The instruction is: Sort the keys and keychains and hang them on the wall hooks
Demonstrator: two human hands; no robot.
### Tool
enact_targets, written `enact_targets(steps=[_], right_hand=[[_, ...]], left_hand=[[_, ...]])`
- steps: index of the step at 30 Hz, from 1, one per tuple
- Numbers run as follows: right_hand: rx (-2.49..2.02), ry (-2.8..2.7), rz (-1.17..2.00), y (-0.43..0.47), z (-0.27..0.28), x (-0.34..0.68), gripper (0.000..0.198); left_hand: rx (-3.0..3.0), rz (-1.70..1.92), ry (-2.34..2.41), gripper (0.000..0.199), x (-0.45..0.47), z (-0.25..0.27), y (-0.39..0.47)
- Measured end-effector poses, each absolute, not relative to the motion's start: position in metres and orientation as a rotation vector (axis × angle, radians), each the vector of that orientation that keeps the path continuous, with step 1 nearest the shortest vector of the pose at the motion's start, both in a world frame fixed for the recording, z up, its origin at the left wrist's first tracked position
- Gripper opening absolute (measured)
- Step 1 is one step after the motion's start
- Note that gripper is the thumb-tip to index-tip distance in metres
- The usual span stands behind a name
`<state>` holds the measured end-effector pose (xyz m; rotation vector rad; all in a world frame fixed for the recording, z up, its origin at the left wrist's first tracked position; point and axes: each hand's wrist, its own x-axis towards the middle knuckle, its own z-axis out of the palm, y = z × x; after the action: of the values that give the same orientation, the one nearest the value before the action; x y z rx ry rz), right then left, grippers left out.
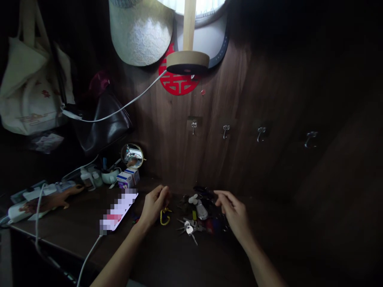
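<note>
My left hand [156, 204] is closed, its fingers curled together above the dark tabletop. What it holds, if anything, is hidden. Just below it is a yellow carabiner [164, 218]; whether it hangs from the hand or lies on the table I cannot tell. My right hand [235, 209] has thumb and forefinger drawn together beside a dark loop-like thing [203, 191], too dim to make out. Between the hands lies a pile with a bunch of silver keys [189, 229], a grey oval fob [202, 211] and a small yellow-green tag [194, 215].
Left on the table are a phone [121, 211] on a white cable, small boxes [128, 178], a round mirror [132, 155] and bottles [86, 178]. Several metal hooks [226, 131] are on the wooden wall. A lamp [188, 61], caps [142, 36] and bags [36, 91] are higher up.
</note>
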<state>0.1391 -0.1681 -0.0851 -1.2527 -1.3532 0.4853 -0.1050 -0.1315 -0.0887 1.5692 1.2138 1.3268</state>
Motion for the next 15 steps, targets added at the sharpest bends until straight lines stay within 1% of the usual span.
enact_targets(steps=[2,4,7,10,15], right_hand=[[-1.258,-1.44,0.356,-0.16,-0.104,0.139,0.033],[-1.29,-1.55,0.246,-0.154,-0.123,0.14,0.027],[-1.301,-1.711,0.122,-0.15,-0.144,0.142,0.025],[-1.306,-1.856,0.04,-0.15,-0.152,0.142,0.025],[-1.367,-1.957,0.001,-0.149,-0.153,0.138,0.021]], left_hand=[[1.666,1.403,1.31,0.03,-0.11,-0.099,-0.124],[1.798,1.475,1.371,0.025,-0.116,-0.112,-0.117],[1.958,1.475,1.407,0.027,-0.127,-0.131,-0.11],[2.025,1.363,1.457,0.028,-0.132,-0.143,-0.108],[2.1,1.146,1.583,0.027,-0.129,-0.144,-0.111]])
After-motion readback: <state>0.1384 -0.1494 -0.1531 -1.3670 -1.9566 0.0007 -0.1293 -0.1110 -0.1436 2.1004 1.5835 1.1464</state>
